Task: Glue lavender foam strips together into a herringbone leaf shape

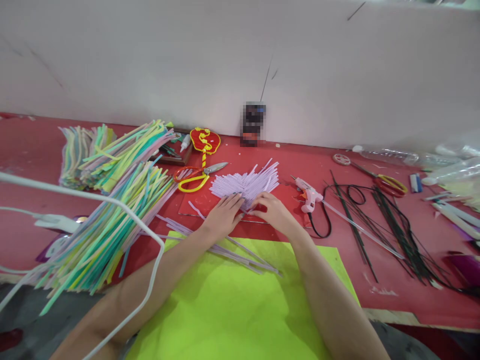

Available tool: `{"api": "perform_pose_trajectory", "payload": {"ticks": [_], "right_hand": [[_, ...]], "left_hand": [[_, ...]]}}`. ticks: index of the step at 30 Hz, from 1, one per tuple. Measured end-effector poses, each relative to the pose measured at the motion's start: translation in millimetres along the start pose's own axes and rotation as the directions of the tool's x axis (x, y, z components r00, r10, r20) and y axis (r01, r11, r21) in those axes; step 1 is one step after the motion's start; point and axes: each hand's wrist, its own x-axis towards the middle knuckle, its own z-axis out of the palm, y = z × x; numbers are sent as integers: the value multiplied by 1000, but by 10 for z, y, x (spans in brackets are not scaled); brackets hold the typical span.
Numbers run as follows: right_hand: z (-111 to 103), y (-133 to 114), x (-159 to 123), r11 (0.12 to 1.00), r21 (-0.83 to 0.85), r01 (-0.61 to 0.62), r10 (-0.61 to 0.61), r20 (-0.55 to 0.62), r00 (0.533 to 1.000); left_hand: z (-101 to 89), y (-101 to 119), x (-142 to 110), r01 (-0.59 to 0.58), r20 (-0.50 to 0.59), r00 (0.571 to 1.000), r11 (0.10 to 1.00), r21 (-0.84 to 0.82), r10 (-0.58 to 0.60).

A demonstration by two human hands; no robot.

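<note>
A fan-shaped piece of lilac pipe cleaners (245, 182), laid in slanted rows like a leaf, rests on a red board (296, 200). My left hand (224, 215) holds its lower left edge, fingers pressed over the strands and the thumb below. At the lower right edge, my right hand (273, 212) has its fingers bent and pinched on the lilac strands near the middle line. The exact strand between those fingertips is hidden. Loose lilac pipe cleaners (240, 257) lie under my left forearm, partly on the bright yellow-green cloth (240, 305).
Bundles of coloured pipe cleaners (108, 225) fill the left side. Scissors (195, 179) lie behind my left hand. To the right are a pink glue gun (309, 195), dark green stems (397, 230) and more scissors (390, 185). A white cable (157, 245) arches over my left arm.
</note>
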Motion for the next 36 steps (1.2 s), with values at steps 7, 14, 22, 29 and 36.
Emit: {"api": "perform_pose_trajectory", "payload": {"ticks": [7,14,22,29,36], "right_hand": [[29,19,20,999,48,-4,4,-3,1000],[3,8,-4,998,45,-40,39,32,999],[22,-1,3,998,50,-47,45,51,998],[25,12,5,997,68,-41,39,26,999],[48,61,1,994,84,-71,72,-18,997]], "left_hand": [[24,-26,0,-19,-26,999,1000,-3,19],[26,-25,-4,-25,-34,999,1000,17,26],[-4,-12,-3,-18,-20,1000,1000,18,18],[27,-30,-4,-26,-37,999,1000,-1,26],[14,-30,-2,-23,-28,999,1000,-8,23]]}}
